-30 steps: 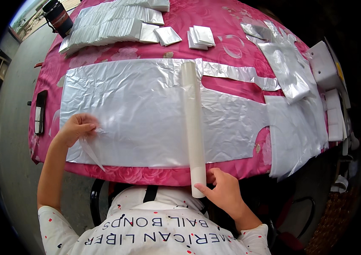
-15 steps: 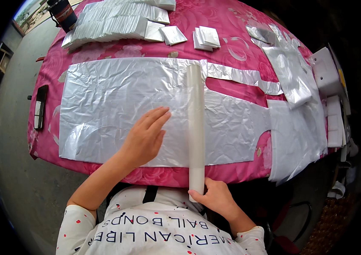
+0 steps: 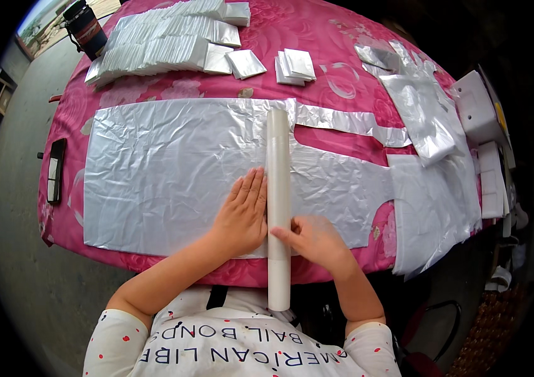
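Note:
A long whitish cylinder (image 3: 279,163), like a roll or tube, stands lengthwise across a thin silvery-white plastic sheet (image 3: 154,176) with curved cut-outs and a strap-like strip, shaped like an apron. Its near end sticks out past the table edge. My left hand (image 3: 243,210) lies flat on the sheet, fingers together and stretched out, right against the cylinder's left side. On the other side is my right hand (image 3: 317,240), its thumb touching the cylinder. Motion blurs that hand's fingers, so their grip is unclear.
Rows of folded plastic packets (image 3: 160,56) and a small stack (image 3: 296,65) lie at the far side, beside a dark flask (image 3: 84,28). More plastic sheets (image 3: 433,207) are piled at right, near white boxes (image 3: 477,103). A phone-like dark object (image 3: 55,171) sits at the left table edge.
My left hand has moved right and come down against the cylinder. My right hand has left the cylinder's near end and moved farther up it.

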Available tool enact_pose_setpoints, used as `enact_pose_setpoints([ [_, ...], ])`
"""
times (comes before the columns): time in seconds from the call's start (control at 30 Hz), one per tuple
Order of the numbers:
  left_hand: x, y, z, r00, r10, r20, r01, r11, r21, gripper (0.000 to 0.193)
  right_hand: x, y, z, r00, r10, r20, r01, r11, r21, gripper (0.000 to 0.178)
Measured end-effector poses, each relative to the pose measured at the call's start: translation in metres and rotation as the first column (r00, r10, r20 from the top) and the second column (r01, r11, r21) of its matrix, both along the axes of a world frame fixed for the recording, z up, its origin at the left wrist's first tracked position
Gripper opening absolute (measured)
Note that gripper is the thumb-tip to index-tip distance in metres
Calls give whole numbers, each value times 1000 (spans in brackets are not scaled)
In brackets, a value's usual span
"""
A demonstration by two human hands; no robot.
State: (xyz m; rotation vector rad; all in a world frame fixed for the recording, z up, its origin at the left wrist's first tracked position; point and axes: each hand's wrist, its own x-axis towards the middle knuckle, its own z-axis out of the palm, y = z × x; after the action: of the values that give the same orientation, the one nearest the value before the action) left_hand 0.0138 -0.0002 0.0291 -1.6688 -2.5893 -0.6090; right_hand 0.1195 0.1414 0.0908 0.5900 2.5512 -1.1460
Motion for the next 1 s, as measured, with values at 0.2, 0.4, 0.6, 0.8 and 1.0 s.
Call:
enact_pose_setpoints([
  [0.2,1,1,4,1000,-9,-10,8,1000,-14,57,-109,60,-27,855,-515,-65,355,671,-652,34],
  [0.4,1,0,3,1000,-7,-5,7,1000,-11,59,-145,85,-59,352,-920,171,144,-127,-981,24],
  [0.6,0,-1,2,1000,-5,13,5,1000,-12,61,-107,209,-44,193,-981,-14,-236,-33,-971,21],
  [0.8,2,0,1,1000,-18,5,18,999,39,60,-63,259,57,-45,-960,-275,-157,279,-947,33],
  [1.0,-1,-4,1,1000,3,26,-4,1000,19,57,-142,65,128,333,-655,-679,-210,650,-730,39],
])
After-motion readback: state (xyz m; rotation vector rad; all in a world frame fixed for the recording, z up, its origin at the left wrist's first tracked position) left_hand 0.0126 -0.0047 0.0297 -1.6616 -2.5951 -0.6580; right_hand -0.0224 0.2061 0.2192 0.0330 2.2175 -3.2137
